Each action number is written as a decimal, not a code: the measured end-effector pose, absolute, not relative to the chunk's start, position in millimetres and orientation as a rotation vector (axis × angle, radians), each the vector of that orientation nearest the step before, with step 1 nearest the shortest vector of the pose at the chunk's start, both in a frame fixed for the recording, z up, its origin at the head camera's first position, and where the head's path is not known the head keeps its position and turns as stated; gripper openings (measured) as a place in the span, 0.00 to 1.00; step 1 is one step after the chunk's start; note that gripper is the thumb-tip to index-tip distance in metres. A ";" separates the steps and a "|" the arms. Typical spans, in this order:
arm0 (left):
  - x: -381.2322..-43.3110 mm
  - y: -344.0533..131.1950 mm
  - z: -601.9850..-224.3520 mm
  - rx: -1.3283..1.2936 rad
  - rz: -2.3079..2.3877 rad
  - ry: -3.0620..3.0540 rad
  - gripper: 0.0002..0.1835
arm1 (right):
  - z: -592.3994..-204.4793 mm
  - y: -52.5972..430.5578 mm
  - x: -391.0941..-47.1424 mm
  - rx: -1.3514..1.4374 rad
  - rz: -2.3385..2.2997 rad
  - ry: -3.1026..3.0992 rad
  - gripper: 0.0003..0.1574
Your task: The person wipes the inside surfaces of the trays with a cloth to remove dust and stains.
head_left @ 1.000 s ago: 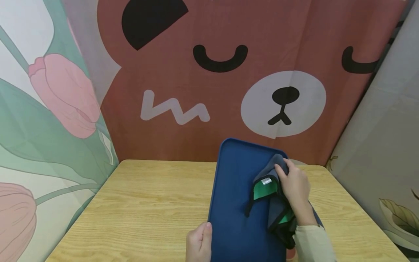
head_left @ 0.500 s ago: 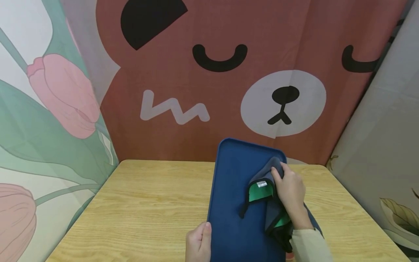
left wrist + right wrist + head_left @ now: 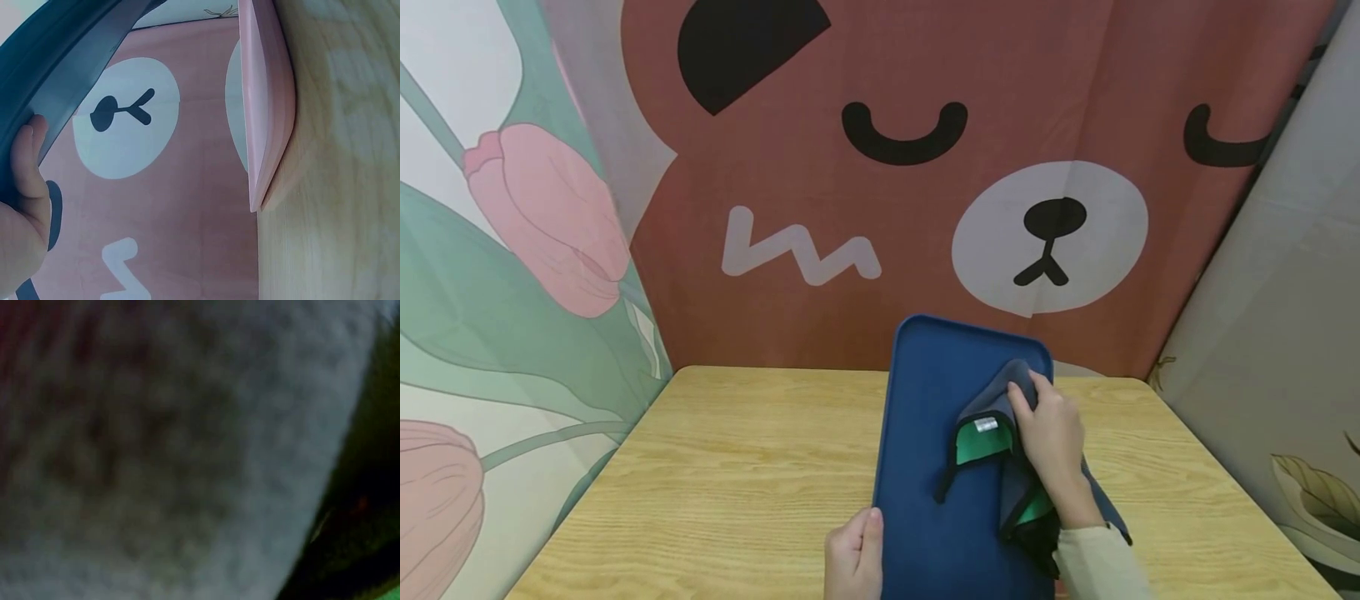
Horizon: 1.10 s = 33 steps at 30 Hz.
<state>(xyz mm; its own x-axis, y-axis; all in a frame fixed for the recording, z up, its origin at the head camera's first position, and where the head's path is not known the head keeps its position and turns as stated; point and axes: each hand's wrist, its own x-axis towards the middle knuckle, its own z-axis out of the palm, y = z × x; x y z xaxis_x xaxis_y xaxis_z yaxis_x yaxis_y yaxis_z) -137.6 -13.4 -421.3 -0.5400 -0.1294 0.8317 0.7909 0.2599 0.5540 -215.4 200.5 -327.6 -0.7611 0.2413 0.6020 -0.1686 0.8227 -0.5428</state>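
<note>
A blue rectangular tray (image 3: 940,383) is held up at a tilt, its inner face and raised rim showing in the head view. My left hand (image 3: 855,554) grips its left edge, thumb over the rim. The left wrist view shows fingers (image 3: 30,159) curled at the edge of the same tray (image 3: 81,62). On the tray's right half, my right hand (image 3: 1054,437) pinches a grey cloth (image 3: 1017,492) with black trim, green backing and a small white tag. Its lower folds hang down the tray. Blurred grey fabric (image 3: 187,450) fills most of the right wrist view.
Under the raised tray, a pink tray (image 3: 272,112) rests on the wooden table (image 3: 737,467). Behind the table hangs a brown bear-print curtain (image 3: 790,325). A floral curtain (image 3: 550,217) stands at the left and a pale one (image 3: 1285,317) at the right.
My right hand has slid the cloth leftward and slightly down across the blue tray. The tray has shifted a little left, while my left hand keeps its grip.
</note>
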 end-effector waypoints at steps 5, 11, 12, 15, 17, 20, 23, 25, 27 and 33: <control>-138.9 -13.8 -423.2 -0.602 -1.394 -1.703 0.21 | -328.9 191.7 -214.5 -0.008 0.807 -2.296 0.24; -134.0 -12.8 -414.9 -0.581 -1.415 -1.724 0.22 | -330.2 180.2 -214.5 0.063 0.846 -2.275 0.23; -132.2 -12.4 -411.1 -0.587 -1.420 -1.720 0.22 | -330.7 178.5 -214.3 0.071 0.857 -2.276 0.23; -126.0 -11.4 -398.3 -0.606 -1.419 -1.701 0.22 | -332.5 174.1 -213.0 0.080 0.884 -2.290 0.24; -122.6 -10.9 -391.5 -0.610 -1.412 -1.696 0.22 | -332.4 170.9 -212.0 0.088 0.889 -2.298 0.24; -122.7 -10.8 -393.5 -0.600 -1.418 -1.716 0.22 | -331.4 166.3 -211.0 0.119 0.884 -2.291 0.24; -124.5 -11.0 -397.8 -0.582 -1.431 -1.740 0.23 | -330.1 162.0 -211.0 0.165 0.884 -2.277 0.25; -125.3 -10.7 -398.3 -0.584 -1.432 -1.737 0.22 | -330.0 159.1 -210.7 0.196 0.888 -2.267 0.25; -123.7 -10.0 -394.5 -0.594 -1.434 -1.720 0.22 | -330.6 155.9 -210.0 0.229 0.891 -2.262 0.25; -122.2 -8.6 -391.7 -0.609 -1.428 -1.698 0.21 | -332.6 145.2 -207.1 0.366 0.872 -2.224 0.25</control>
